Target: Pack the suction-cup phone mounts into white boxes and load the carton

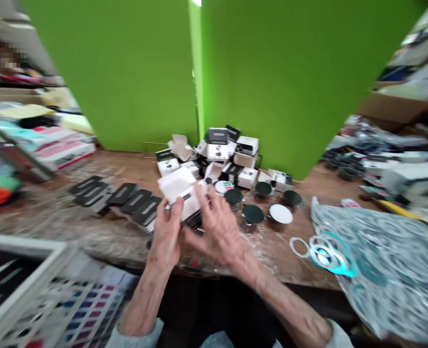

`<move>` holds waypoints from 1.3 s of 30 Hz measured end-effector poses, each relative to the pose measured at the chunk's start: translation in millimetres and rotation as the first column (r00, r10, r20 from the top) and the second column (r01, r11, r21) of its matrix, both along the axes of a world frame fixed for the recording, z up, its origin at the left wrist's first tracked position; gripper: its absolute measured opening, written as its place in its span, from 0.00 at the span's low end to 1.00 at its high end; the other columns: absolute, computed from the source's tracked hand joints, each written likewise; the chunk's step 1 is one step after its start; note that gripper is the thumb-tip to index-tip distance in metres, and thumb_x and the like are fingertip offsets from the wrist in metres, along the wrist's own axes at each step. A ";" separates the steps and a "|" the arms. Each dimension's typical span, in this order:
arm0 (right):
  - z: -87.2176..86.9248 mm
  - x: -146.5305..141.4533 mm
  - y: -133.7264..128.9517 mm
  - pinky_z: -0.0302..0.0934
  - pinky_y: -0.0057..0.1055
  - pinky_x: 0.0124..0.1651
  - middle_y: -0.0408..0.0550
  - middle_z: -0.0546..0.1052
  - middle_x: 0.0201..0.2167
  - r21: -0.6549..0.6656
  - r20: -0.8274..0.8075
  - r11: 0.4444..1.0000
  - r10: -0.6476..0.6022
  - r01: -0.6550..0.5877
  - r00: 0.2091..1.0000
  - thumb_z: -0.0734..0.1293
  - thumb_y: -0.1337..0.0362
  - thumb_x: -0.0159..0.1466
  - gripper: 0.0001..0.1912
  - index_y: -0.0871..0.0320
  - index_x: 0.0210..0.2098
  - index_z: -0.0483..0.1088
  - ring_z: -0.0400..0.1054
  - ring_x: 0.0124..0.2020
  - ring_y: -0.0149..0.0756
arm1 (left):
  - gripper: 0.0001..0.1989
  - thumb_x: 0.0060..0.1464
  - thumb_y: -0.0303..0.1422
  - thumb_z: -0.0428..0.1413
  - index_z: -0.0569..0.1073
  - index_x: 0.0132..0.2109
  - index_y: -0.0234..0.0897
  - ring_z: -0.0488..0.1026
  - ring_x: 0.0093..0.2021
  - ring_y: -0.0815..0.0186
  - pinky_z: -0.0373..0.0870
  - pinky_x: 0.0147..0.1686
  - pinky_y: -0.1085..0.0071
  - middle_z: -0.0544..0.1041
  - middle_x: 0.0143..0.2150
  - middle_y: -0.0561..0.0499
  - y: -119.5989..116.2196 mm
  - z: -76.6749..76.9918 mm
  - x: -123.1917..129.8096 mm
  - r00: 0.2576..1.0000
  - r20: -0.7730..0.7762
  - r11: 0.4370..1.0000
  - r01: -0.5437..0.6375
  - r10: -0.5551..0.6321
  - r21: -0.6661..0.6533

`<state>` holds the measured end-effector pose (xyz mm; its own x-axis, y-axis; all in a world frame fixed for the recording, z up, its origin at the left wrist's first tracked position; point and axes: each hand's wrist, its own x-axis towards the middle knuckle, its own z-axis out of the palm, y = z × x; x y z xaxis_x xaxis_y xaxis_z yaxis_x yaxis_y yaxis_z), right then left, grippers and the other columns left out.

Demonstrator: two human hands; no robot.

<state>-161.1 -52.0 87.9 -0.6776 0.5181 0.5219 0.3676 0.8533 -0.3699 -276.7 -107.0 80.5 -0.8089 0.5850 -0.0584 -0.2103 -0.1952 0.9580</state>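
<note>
Left hand (pixel 166 234) pinches open white box (pixel 182 188) between thumb and fingers, over wooden table (pixel 130 168), near side of piled small boxes (pixel 217 151). Right hand (pixel 221 227), fingers fairly spread, at box's right; blurred, can't tell if gripping.

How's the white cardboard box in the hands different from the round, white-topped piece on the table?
The white cardboard box is angular, with a raised flap; the round, white-topped piece has a circular top. The left hand and right hand touch the box; the piece rests on the brown wooden table. Both show white.
</note>
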 end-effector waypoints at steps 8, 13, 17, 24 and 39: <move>-55.8 148.3 70.2 0.59 0.50 0.54 0.58 0.72 0.50 0.063 0.075 0.913 -0.406 0.402 0.911 0.59 0.60 0.68 0.17 0.58 0.54 0.64 0.64 0.51 0.50 | 0.29 0.45 0.44 0.64 0.69 0.54 0.43 0.77 0.36 0.64 0.76 0.33 0.74 0.78 0.43 0.52 -30.9 -31.9 50.4 0.972 0.217 0.987 0.119 -0.093 -0.111; -85.1 180.5 121.5 0.58 0.45 0.51 0.57 0.73 0.50 0.151 0.257 0.916 -0.400 0.372 0.880 0.62 0.61 0.66 0.12 0.58 0.47 0.69 0.65 0.51 0.48 | 0.34 0.44 0.48 0.64 0.67 0.57 0.44 0.77 0.37 0.61 0.77 0.33 0.71 0.78 0.44 0.50 -39.0 -53.0 71.4 0.944 0.288 0.966 0.211 -0.162 -0.149; -88.4 178.1 118.6 0.52 0.47 0.56 0.54 0.75 0.48 0.176 0.284 0.918 -0.392 0.354 0.875 0.60 0.65 0.68 0.10 0.57 0.46 0.70 0.66 0.50 0.45 | 0.35 0.45 0.47 0.63 0.65 0.59 0.47 0.77 0.38 0.62 0.76 0.32 0.72 0.78 0.45 0.51 -37.1 -55.8 76.2 0.940 0.280 0.958 0.244 -0.195 -0.152; -75.6 187.2 124.0 0.38 0.52 0.65 0.53 0.75 0.43 0.317 0.152 0.849 -0.485 0.423 0.861 0.52 0.75 0.65 0.18 0.58 0.45 0.69 0.65 0.49 0.42 | 0.35 0.42 0.44 0.63 0.66 0.59 0.47 0.76 0.39 0.65 0.74 0.34 0.77 0.78 0.44 0.55 -36.7 -64.1 74.9 0.957 0.267 0.972 0.163 -0.114 -0.169; -104.8 181.3 141.2 0.55 0.47 0.52 0.59 0.70 0.54 0.073 0.184 0.881 -0.473 0.468 0.862 0.57 0.62 0.68 0.20 0.60 0.57 0.65 0.59 0.53 0.51 | 0.33 0.47 0.49 0.59 0.69 0.58 0.39 0.75 0.45 0.60 0.73 0.39 0.75 0.78 0.47 0.51 -30.8 -76.3 73.2 0.977 0.164 0.965 0.170 -0.139 -0.197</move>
<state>20.2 89.2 -16.8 -0.4437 0.7888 0.4254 0.7888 0.5691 -0.2324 -203.5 -137.8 4.1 -0.6826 0.6644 -0.3044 -0.3642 0.0518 0.9299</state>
